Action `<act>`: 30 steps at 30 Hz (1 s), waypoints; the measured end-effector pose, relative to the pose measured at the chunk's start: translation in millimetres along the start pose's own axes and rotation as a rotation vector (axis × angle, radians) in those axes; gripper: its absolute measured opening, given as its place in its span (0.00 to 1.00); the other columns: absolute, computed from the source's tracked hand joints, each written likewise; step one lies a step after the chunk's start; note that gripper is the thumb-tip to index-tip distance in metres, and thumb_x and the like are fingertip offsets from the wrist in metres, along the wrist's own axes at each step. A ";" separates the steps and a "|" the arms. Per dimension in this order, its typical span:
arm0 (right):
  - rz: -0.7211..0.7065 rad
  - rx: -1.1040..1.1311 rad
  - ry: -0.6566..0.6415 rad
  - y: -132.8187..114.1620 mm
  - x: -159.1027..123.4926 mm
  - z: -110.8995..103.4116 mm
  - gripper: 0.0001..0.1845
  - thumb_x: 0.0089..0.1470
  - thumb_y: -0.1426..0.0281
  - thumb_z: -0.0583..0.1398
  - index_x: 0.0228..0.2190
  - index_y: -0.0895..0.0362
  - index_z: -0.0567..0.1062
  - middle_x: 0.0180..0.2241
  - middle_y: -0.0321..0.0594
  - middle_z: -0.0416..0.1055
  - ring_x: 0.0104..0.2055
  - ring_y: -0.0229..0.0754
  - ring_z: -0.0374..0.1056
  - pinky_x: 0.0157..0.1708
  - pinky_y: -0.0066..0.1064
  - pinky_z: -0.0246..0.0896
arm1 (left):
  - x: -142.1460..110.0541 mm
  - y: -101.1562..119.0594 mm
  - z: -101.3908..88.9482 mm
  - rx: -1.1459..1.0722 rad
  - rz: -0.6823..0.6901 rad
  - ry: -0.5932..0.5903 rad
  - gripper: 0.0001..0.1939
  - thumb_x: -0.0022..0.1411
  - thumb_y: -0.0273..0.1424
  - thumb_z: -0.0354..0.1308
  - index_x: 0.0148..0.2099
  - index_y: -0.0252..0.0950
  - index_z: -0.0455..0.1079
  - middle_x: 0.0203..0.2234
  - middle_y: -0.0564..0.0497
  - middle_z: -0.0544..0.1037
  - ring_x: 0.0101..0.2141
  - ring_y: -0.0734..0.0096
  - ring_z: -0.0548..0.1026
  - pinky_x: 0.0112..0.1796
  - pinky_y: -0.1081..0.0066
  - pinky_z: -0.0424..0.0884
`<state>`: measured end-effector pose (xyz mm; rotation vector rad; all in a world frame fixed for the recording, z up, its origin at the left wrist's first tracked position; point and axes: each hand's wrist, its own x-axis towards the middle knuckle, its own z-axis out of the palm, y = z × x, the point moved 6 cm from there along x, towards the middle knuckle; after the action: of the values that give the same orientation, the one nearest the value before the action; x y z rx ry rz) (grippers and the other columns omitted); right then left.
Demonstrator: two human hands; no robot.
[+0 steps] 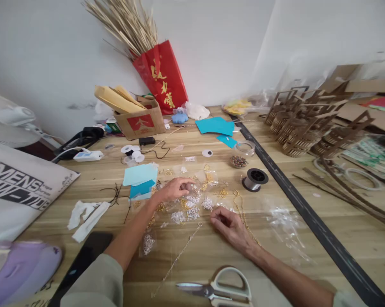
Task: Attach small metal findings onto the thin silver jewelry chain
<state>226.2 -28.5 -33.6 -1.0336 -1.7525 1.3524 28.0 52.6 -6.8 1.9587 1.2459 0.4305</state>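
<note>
My left hand [177, 189] reaches over a spread of small silver and gold beads, its fingers extended and slightly bent above a clear bag of silver beads [195, 195]. Beside the spread, my right hand [228, 225] rests low over the table with fingers curled and thumb against them; anything in the pinch is too small to make out. Loose silver beads [178, 217] lie in piles between the hands. A gold chain [242, 209] runs behind the right wrist. Nearer me, a thin silver chain [180, 254] with a ring at its end lies stretched out.
Scissors [208, 291] lie at the front edge. A wire spool [255, 181], a dish of mixed beads [238, 161] and blue cards [215, 126] stand farther back. Clear plastic bags [286, 226] are at right, near a black strip [285, 183]. A phone [83, 264] lies left.
</note>
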 end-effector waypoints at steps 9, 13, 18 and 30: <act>-0.001 -0.006 0.003 -3.6 0.2 -0.1 0.12 0.58 0.62 0.57 0.28 0.57 0.70 0.21 0.31 0.59 0.24 0.35 0.55 0.23 0.26 0.48 | 0.4 -9.7 -0.8 -0.004 -0.020 0.051 0.23 0.54 0.25 0.54 0.54 0.33 0.70 0.35 0.47 0.78 0.35 0.67 0.74 0.37 0.70 0.70; 0.002 -0.009 0.005 -2.0 0.2 -0.1 0.12 0.58 0.63 0.57 0.28 0.57 0.70 0.21 0.31 0.59 0.23 0.35 0.54 0.23 0.26 0.47 | 2.6 -15.4 -2.3 0.026 -0.017 0.099 0.20 0.54 0.24 0.54 0.50 0.35 0.73 0.34 0.49 0.78 0.35 0.68 0.74 0.37 0.71 0.70; -0.007 -0.008 0.008 -1.2 -0.1 0.0 0.11 0.58 0.63 0.57 0.28 0.57 0.70 0.21 0.31 0.58 0.23 0.35 0.54 0.23 0.26 0.47 | 0.3 -11.6 -7.1 0.155 -0.023 0.181 0.20 0.53 0.25 0.58 0.50 0.36 0.72 0.42 0.46 0.74 0.37 0.67 0.73 0.38 0.69 0.71; -0.018 -0.004 -0.001 1.3 -0.2 0.4 0.10 0.58 0.64 0.57 0.29 0.57 0.70 0.22 0.32 0.60 0.24 0.35 0.55 0.23 0.26 0.49 | -6.3 23.2 0.4 0.390 0.114 0.007 0.31 0.51 0.25 0.62 0.59 0.38 0.65 0.55 0.42 0.67 0.55 0.54 0.66 0.54 0.57 0.63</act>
<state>226.2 -28.6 -35.0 -1.0171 -1.7615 1.3391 39.7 41.5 11.1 2.3663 1.3004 0.2631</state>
